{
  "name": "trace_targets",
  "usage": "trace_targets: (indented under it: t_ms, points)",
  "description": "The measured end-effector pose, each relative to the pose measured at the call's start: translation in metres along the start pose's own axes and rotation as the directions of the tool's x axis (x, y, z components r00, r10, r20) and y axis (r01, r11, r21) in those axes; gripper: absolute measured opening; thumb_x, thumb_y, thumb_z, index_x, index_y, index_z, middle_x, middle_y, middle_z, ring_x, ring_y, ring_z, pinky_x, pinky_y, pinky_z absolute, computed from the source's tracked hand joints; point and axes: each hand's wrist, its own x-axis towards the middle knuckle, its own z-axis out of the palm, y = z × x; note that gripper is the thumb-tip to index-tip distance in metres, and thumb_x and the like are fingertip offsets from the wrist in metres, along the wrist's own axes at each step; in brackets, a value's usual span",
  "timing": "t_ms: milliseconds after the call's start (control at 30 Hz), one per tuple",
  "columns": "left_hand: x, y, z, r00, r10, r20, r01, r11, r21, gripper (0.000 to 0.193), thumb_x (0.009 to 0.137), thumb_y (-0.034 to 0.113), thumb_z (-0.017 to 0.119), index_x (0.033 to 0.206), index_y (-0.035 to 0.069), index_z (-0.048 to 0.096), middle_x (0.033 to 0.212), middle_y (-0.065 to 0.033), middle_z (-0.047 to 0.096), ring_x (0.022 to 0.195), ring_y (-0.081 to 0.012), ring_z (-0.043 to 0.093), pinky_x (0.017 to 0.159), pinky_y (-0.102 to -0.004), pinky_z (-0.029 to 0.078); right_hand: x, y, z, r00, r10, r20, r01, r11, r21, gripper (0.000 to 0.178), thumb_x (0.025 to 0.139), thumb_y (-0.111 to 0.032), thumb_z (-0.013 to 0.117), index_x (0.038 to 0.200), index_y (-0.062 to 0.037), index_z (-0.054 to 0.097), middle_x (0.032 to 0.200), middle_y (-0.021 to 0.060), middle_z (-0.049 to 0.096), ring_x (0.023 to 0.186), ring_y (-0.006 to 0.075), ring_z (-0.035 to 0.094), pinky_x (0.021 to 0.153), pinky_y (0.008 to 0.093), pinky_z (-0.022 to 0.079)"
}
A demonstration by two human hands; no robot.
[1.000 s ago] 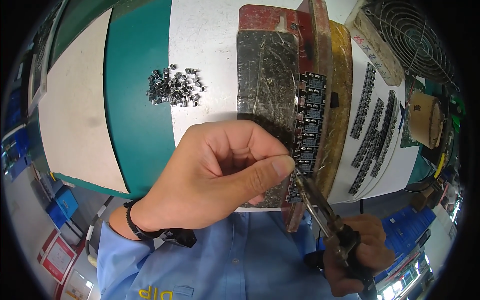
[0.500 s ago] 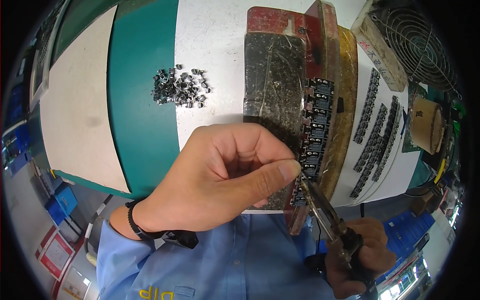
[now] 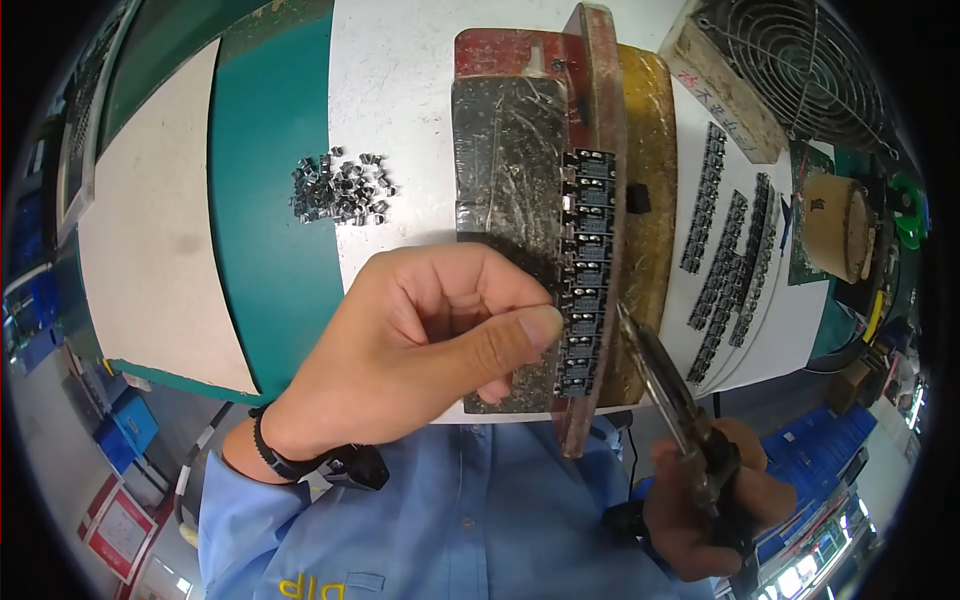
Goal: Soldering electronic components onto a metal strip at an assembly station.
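From where I stand, the person's left hand point(image 3: 430, 350) leans over the black taped block point(image 3: 505, 150), thumb and forefinger pressed together in a pinch at the left edge of a row of small black circuit boards point(image 3: 592, 250); whether a tiny part sits between the fingertips, I cannot tell. The row lies lengthwise between that block and a worn reddish bar point(image 3: 600, 90). The right hand point(image 3: 720, 500), lower down, has its fingers wrapped around a soldering iron point(image 3: 668, 385), whose tip points up just right of the bar, over the yellowish block point(image 3: 648, 110); so the bar stands between tip and boards. The left hand also hides part of the black block

Off to the left, a loose heap of small black-and-silver components point(image 3: 343, 190) straddles the edge where the green mat point(image 3: 270, 260) meets the white work surface point(image 3: 400, 70), and a cream panel point(image 3: 155, 220) lies farther out on the green. On the right, several strips of similar boards point(image 3: 718, 285) lie side by side, with a fan behind a round wire guard point(image 3: 815, 65) beyond them and a brown cylindrical object point(image 3: 835, 228) near their outer side. Blue bins point(image 3: 815, 465) sit past the table's edge
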Motion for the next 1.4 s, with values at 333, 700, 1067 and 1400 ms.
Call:
trace_targets:
  t_ms: [333,700,1067,1400]
  points:
    - [0.005,-0.005,-0.008,0.998,0.049,0.05,-0.048,0.998,-0.037,0.018,0.087,0.014,0.057,0.085,-0.003,0.057,0.071,-0.0096,0.06,0.051,-0.0108,0.056,0.048,-0.0212,0.045,0.033,0.04,0.036,0.357,-0.796,0.49,0.934,0.291,-0.208,0.049,0.083,-0.036,0.055,0.1,0.0076,0.04,0.075,0.027,0.059,0.063,0.0266,0.061,0.058,0.0294,0.051]
    - [-0.002,-0.005,0.004,0.998,0.064,-0.016,-0.064,0.998,0.013,0.009,0.083,0.006,0.061,0.086,-0.002,0.057,0.072,-0.0049,0.06,0.055,-0.0066,0.054,0.049,-0.0185,0.044,0.046,0.026,0.035,0.245,-0.672,0.699,0.969,0.144,-0.201,0.05,0.084,-0.047,0.051,0.102,-0.0009,0.041,0.064,0.0143,0.06,0.061,0.0207,0.06,0.054,0.0265,0.046]
    - [-0.001,-0.006,0.002,0.996,0.085,0.01,-0.085,0.996,0.016,0.008,0.084,0.005,0.059,0.086,-0.003,0.057,0.072,-0.0059,0.06,0.054,-0.0072,0.055,0.049,-0.0188,0.044,0.051,0.025,0.038,0.217,-0.634,0.742,0.976,0.128,-0.176,0.048,0.084,-0.047,0.05,0.097,-0.0013,0.041,0.059,0.0106,0.059,0.055,0.0182,0.058,0.052,0.0283,0.045]
    - [-0.001,-0.008,0.002,0.995,0.094,0.011,-0.094,0.995,-0.03,0.008,0.084,0.004,0.059,0.085,-0.003,0.056,0.071,-0.0057,0.06,0.055,-0.0068,0.054,0.05,-0.0183,0.044,0.045,0.028,0.042,0.264,-0.707,0.656,0.962,0.146,-0.23,0.047,0.083,-0.047,0.05,0.096,-0.0021,0.041,0.06,0.0107,0.055,0.052,0.0192,0.055,0.049,0.0285,0.044]
